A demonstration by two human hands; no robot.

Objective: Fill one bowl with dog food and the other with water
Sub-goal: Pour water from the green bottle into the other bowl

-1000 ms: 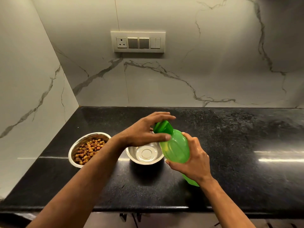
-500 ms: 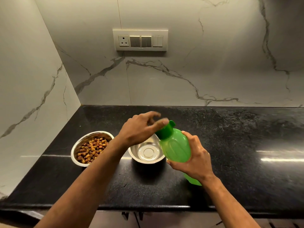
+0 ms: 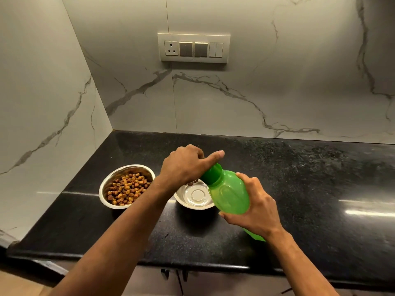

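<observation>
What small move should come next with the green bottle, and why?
Probably finish opening the cap. The left hand is at the cap while the right hand holds the green bottle tilted over the empty steel bowl. The other bowl already has dog food, so only water remains, and the cap looks still on.

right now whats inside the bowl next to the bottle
The steel bowl looks empty and dry: its shiny bottom shows. A few brown bits by its far rim may be only a reflection. The left hand and the green bottle cover its far and right parts.
</observation>
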